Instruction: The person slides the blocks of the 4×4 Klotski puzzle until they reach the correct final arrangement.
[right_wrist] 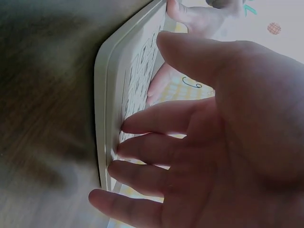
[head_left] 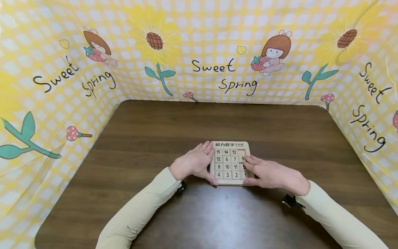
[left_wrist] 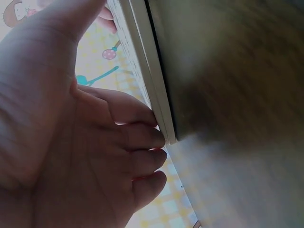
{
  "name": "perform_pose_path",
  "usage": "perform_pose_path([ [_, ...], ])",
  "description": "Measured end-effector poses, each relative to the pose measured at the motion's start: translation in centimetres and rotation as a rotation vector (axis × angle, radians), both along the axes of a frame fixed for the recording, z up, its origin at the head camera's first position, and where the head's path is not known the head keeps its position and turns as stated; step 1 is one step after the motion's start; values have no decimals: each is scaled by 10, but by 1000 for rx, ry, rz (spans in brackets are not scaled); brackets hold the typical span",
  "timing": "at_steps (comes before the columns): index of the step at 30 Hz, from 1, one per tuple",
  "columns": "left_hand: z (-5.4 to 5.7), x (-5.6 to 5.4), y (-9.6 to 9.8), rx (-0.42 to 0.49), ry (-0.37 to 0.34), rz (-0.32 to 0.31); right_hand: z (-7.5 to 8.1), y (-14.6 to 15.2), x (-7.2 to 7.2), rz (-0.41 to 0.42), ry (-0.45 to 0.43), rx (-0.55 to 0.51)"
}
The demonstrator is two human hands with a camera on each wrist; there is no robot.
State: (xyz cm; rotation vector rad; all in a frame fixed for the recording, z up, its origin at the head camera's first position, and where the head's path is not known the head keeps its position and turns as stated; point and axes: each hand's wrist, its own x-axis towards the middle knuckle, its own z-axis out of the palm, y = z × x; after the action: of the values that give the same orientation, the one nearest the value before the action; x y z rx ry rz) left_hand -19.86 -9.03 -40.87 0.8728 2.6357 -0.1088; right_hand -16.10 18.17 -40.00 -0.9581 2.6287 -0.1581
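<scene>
A pale sliding number puzzle [head_left: 230, 182] lies flat on the table, its numbered tiles set in a frame with a vacant slot at the top right. Along its left side my left hand [head_left: 196, 162] touches the frame with fairly straight fingers, the thumb at the near left corner. From the right, my right hand [head_left: 268, 173] reaches over the edge, its fingertips on the right column around the 9 tile [head_left: 242, 158] and the 5 tile. The right thumb rests by the 1 tile [head_left: 245, 175]. In the right wrist view, slightly bent fingers [right_wrist: 142, 147] overlap the puzzle's edge.
The dark wooden table [head_left: 155, 128] extends around the puzzle on all sides. A yellow checked cloth [head_left: 205, 41] printed with flowers and figures stands along its back and both sides. Dark straps [head_left: 292, 201] sit at the wrists.
</scene>
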Motion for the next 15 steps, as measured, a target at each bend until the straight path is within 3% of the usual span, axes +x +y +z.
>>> perform_pose_path([
  [15, 4, 1, 6, -30, -24, 24, -4, -1, -5, 68, 93, -16],
])
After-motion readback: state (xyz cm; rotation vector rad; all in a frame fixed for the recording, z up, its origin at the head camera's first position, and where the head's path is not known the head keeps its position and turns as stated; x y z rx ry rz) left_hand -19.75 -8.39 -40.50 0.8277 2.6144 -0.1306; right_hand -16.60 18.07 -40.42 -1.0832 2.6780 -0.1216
